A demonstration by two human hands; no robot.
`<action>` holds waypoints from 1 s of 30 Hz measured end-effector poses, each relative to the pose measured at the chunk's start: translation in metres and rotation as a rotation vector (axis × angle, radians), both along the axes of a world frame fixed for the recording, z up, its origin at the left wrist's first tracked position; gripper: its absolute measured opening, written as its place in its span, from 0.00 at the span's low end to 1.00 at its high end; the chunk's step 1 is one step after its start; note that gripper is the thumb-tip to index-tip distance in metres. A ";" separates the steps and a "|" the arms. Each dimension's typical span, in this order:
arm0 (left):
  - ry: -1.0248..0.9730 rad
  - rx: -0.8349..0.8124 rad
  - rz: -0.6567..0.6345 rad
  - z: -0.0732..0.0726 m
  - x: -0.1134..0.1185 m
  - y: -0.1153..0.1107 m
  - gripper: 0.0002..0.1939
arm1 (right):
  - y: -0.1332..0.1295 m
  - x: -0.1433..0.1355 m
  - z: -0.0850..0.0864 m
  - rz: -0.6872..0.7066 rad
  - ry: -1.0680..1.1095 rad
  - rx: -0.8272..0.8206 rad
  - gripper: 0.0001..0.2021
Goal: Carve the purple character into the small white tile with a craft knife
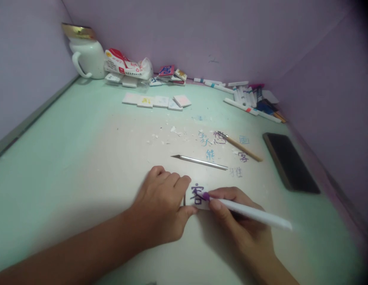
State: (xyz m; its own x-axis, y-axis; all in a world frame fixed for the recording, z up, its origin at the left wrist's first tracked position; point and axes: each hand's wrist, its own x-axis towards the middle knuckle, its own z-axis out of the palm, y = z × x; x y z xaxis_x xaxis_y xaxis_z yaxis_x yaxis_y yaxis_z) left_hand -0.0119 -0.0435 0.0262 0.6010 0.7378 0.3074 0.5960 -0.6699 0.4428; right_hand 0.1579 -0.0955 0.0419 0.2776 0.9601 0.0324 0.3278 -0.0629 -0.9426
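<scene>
My left hand [161, 204] pinches the left side of a small white square block [189, 198], with fingertips along its far edge and the thumb at its near edge. A purple Chinese character stands on the block's top face. In my right hand [243, 225] is a white marker pen [255, 213], its purple tip on or just above the character. Beyond the hands lies a craft knife [203, 162] with a silver handle, its blade pointing left. Farther back rests a slim wooden-handled tool [245, 149] with a dark end.
White chips [173, 129] are scattered mid-table, near characters written on the surface. A phone [290, 162] lies at right. Along the back are a mug [90, 59], a printed plastic packet [128, 67], several white blocks [160, 101] and several marker pens [241, 106].
</scene>
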 end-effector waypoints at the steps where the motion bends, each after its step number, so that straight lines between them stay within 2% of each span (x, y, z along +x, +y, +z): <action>1: 0.002 -0.001 0.000 0.000 0.000 0.000 0.12 | 0.000 0.000 0.000 -0.002 0.000 -0.002 0.07; 11: -0.003 0.009 0.003 0.001 0.001 0.001 0.12 | -0.004 0.004 -0.002 -0.069 0.087 -0.020 0.08; 21: 0.004 0.002 -0.001 0.001 0.000 0.000 0.12 | -0.002 0.000 0.000 -0.015 0.067 -0.031 0.06; 30: 0.007 0.014 -0.007 0.003 0.001 0.001 0.13 | -0.005 0.002 -0.001 -0.089 0.130 -0.027 0.06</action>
